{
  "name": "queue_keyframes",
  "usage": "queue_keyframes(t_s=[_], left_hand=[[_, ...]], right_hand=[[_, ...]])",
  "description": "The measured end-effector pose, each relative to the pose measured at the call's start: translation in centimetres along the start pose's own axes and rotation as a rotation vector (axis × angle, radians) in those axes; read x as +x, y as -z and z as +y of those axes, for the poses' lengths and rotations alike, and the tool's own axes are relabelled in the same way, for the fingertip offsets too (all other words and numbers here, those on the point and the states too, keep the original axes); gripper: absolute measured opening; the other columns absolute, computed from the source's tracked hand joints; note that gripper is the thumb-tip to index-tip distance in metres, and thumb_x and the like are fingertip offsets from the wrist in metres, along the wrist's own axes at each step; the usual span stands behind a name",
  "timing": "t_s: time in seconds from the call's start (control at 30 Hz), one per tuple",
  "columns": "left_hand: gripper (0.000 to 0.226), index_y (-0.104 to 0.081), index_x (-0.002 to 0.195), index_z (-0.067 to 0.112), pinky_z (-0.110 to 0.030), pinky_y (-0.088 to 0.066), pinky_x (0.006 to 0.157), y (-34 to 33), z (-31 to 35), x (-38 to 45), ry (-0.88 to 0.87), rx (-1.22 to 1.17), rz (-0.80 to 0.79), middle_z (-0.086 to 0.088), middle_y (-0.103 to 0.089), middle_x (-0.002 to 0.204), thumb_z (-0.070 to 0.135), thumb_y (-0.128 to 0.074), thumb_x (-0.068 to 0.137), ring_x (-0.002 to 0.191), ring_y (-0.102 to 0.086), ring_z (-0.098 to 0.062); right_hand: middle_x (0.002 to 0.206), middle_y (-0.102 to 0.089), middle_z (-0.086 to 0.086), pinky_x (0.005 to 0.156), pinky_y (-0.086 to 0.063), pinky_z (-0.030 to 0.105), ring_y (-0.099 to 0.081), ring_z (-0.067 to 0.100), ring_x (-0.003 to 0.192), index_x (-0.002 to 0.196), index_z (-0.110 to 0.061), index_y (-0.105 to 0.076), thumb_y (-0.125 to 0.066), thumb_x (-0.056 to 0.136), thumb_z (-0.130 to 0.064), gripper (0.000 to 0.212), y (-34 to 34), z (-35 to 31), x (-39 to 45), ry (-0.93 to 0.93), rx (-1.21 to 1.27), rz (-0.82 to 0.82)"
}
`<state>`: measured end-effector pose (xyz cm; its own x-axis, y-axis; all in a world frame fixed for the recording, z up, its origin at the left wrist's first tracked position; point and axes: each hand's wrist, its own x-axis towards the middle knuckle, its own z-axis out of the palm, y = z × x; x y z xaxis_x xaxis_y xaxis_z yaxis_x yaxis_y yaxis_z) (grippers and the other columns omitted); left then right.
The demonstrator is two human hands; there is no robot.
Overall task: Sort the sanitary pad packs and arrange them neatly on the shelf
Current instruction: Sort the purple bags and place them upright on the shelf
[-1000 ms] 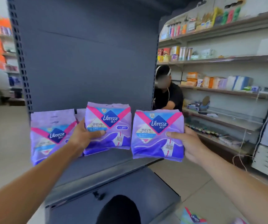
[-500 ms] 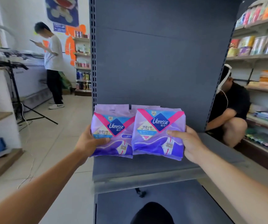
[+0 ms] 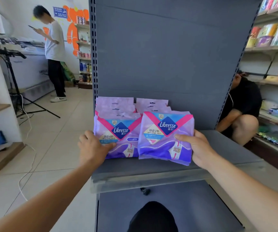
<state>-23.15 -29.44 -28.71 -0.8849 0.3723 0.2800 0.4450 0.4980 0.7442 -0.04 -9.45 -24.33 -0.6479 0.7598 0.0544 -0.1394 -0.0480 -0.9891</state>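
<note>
Two rows of purple Libresse sanitary pad packs stand on the grey shelf [image 3: 218, 153], several packs deep against the back panel. My left hand [image 3: 93, 146] grips the front pack of the left row [image 3: 118, 138] at its lower left side, thumb on its face. My right hand [image 3: 197, 146] holds the front pack of the right row [image 3: 165, 138] by its right edge, thumb across its face. That right pack tilts slightly forward and overlaps the left one.
The grey back panel [image 3: 168, 56] rises behind the packs. A lower shelf [image 3: 185, 206] lies beneath. A person [image 3: 240, 106] crouches at the right by stocked shelves [image 3: 274, 47]. Another person [image 3: 54, 52] stands at the far left near a tripod [image 3: 16, 84].
Both hands brought the two packs down and back onto the shelf, in front of the standing rows. The view swung to face the shelf squarely.
</note>
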Motion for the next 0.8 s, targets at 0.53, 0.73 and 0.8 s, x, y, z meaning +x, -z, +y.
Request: queue_keyframes(t_s=[0.53, 0.73, 0.8], left_hand=[[0.064, -0.064, 0.122, 0.019, -0.045, -0.054, 0.090, -3.0, -4.0, -8.6, -0.749, 0.703, -0.168, -0.008, -0.064, 0.129, 0.061, -0.044, 0.078, 0.114, -0.063, -0.033], [0.064, -0.066, 0.121, 0.020, -0.045, -0.054, 0.087, -3.3, -3.8, -8.7, -0.740, 0.691, -0.154, -0.007, -0.064, 0.128, 0.060, -0.046, 0.076, 0.112, -0.064, -0.033], [0.064, -0.066, 0.121, 0.019, -0.045, -0.055, 0.086, -3.4, -4.0, -8.7, -0.744, 0.693, -0.150, -0.007, -0.064, 0.128, 0.060, -0.047, 0.075, 0.112, -0.064, -0.033]], right_hand=[[0.100, -0.074, 0.004, 0.068, -0.061, 0.041, -0.074, 0.023, 0.089, 0.111, -0.018, -0.058, -0.077, 0.073, -0.020, 0.042, 3.2, 2.3, 1.4, -0.035, -0.014, 0.084], [0.107, -0.073, 0.006, 0.081, -0.058, 0.049, -0.072, 0.027, 0.094, 0.117, -0.017, -0.059, -0.078, 0.069, -0.023, 0.052, 4.5, 2.6, 3.7, -0.011, -0.030, 0.106], [0.108, -0.073, 0.007, 0.082, -0.058, 0.048, -0.072, 0.027, 0.095, 0.118, -0.016, -0.059, -0.077, 0.075, -0.019, 0.046, 4.1, 2.7, 4.8, 0.010, -0.025, 0.074]])
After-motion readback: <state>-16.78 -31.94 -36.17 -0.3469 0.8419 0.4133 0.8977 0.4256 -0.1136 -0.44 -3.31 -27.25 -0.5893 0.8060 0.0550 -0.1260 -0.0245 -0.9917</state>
